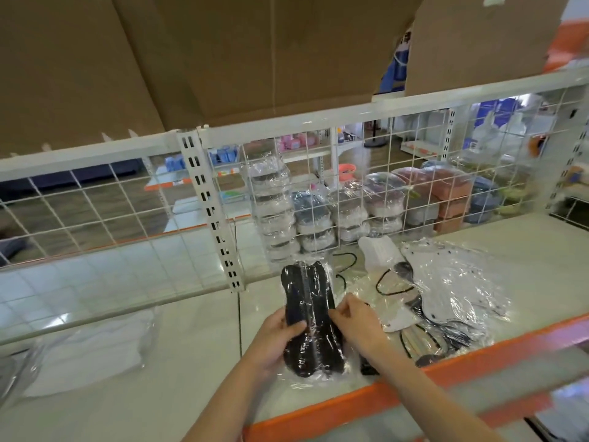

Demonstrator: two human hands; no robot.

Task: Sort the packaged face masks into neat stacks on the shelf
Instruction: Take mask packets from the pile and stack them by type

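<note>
A person's two hands grip a clear, crinkled plastic pack of black face masks (310,317) above the front of a white shelf (191,362) edged in orange. The left hand (275,338) holds the pack from its left side, thumb curled over the glossy film; the right hand (357,323) pinches the pack's right edge with bent fingers. The pack is long and narrow, its dark contents folded along a centre ridge, and it stands nearly upright, tilted away from the camera, its lower end close to the shelf surface.

Just right of it lies a loose pile of other packaged masks (446,291) in wrinkled transparent wrap: white ones, a white one with dark dots, dark ones with thin black ear loops spilling out. At the far left of the shelf rests a flat pack of white masks (92,349), blurred at the frame's edge.

Behind the shelf stands a white wire grid panel (350,173) fixed to a slotted white metal upright (210,208). Through the grid, stacked packs of masks (318,215) in clear wrap show in white, grey and reddish brown. Brown cardboard boxes (223,52) sit on the level above. No writing can be read on any pack
</note>
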